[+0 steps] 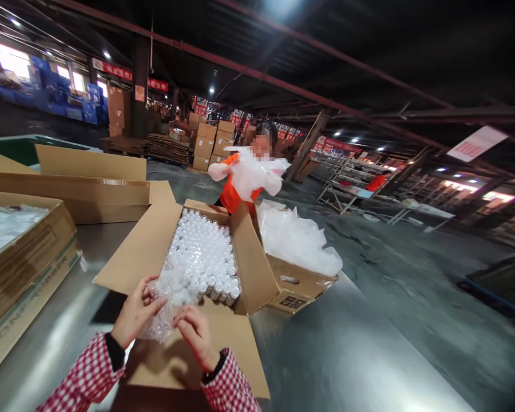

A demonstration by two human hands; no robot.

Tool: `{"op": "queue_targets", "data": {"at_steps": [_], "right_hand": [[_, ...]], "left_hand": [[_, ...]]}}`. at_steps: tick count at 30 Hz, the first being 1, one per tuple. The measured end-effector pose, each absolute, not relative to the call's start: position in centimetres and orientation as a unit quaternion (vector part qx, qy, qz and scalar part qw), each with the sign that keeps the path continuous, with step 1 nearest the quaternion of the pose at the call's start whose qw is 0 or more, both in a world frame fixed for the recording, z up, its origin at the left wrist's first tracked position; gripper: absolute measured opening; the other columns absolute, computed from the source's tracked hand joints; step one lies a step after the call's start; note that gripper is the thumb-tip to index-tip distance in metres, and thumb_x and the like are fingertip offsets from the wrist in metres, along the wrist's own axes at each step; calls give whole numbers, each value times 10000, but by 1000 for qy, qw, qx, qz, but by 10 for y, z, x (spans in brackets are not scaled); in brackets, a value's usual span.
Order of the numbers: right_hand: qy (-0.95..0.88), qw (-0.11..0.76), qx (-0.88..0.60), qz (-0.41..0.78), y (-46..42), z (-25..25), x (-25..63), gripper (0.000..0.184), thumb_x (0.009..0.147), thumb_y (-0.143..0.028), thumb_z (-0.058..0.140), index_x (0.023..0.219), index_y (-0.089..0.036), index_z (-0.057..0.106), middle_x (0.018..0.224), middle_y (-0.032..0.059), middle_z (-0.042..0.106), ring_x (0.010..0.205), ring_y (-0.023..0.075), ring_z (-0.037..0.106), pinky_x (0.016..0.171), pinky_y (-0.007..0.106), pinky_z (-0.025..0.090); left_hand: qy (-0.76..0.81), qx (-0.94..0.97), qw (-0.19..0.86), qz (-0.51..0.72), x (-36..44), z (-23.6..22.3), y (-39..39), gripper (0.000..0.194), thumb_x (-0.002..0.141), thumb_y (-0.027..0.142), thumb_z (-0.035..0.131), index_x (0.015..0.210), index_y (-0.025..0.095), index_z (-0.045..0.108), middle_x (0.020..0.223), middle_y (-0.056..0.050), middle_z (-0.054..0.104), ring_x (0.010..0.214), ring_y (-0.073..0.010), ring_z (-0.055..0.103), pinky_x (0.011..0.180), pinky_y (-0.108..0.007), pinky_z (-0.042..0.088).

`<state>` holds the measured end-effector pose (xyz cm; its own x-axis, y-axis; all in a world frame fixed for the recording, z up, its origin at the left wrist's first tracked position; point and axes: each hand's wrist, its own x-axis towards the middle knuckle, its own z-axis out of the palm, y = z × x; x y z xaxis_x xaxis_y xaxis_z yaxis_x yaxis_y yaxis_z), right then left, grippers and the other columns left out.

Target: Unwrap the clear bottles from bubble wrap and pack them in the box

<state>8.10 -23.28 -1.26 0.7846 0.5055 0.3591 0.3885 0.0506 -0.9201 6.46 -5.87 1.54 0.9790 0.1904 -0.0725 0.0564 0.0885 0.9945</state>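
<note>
- Head view: we are seeing a risk at the near end of the open carton [255, 260], just ahead of our hands. The nearest white cylinders [217, 286] are facing a gap there, so by our judgement they are having little support; a pull on them could be tipping them towards us.
- The bubble wrap [159, 317] is lying between our two hands, its far part reaching over the cylinders. If it is catching on their tops, a quick tug could be disturbing the rows.
- Below our wrists, the front flap [227, 349] is spreading outward; by leaning on it, we could be bending it or shifting the carton.
- Our left hand [133, 313] is gripping the bubble wrap, with the thumb and fingers partly closing around its edge.
- Our right hand [196, 332] is curling half open, its fingertips lying next to the wrap's right edge; whether they are pinching it, we cannot tell. If only the left hand is holding, the free side could be slipping or folding.
</note>
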Motion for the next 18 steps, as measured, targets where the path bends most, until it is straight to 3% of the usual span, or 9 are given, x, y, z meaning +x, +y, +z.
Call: {"op": "queue_targets", "data": {"at_steps": [2, 4, 6, 11, 15, 18], "right_hand": [[-242, 714, -647, 118, -228, -18, 83, 236, 731, -396, 690, 716, -186, 584, 697, -8, 546, 663, 132, 513, 661, 282, 416], [-177, 767, -579, 213, -223, -20, 86, 352, 609, -362, 793, 819, -201, 561, 696, -36, 557, 592, 107, 514, 603, 257, 426], [-161, 777, -540, 282, -220, -20, 91, 383, 603, -340, 791, 880, -197, 568, 689, -37, 579, 562, 102, 532, 591, 255, 446], [-119, 696, -680, 199, -228, -26, 125, 191, 727, -347, 597, 766, -160, 582, 633, -18, 553, 564, 111, 544, 618, 267, 480], [-71, 609, -776, 149, -248, -48, 178, 302, 805, -369, 458, 989, -157, 570, 837, 53, 604, 747, 169, 607, 695, 309, 507], [-26, 508, -855, 97, -261, -69, 214, 325, 752, -247, 527, 1057, -141, 564, 1017, 122, 590, 981, 235, 573, 812, 339, 470]], "left_hand": [[94, 723, 682, 61, 63, 18, -57, 745, 642, 506, 684, 1224, 166, 365, 646, 77, 446, 547, -110, 458, 519, -219, 383], [78, 780, 618, 69, 60, 21, -57, 716, 675, 514, 648, 1236, 154, 387, 586, 94, 374, 509, -110, 405, 509, -225, 339], [65, 823, 559, 76, 57, 22, -57, 732, 694, 535, 625, 1264, 140, 390, 567, 94, 353, 520, -124, 412, 540, -239, 340], [49, 878, 471, 70, 56, 12, -49, 776, 764, 506, 552, 1388, 135, 280, 580, 81, 362, 545, -145, 456, 566, -243, 362], [50, 912, 405, 45, 61, 7, -38, 511, 849, 459, 374, 1232, 157, 527, 614, 22, 493, 591, -164, 521, 615, -263, 394], [68, 927, 369, 21, 64, 7, -35, 469, 875, 494, 319, 1068, 201, 629, 768, -36, 635, 743, -205, 602, 720, -302, 427]]}}
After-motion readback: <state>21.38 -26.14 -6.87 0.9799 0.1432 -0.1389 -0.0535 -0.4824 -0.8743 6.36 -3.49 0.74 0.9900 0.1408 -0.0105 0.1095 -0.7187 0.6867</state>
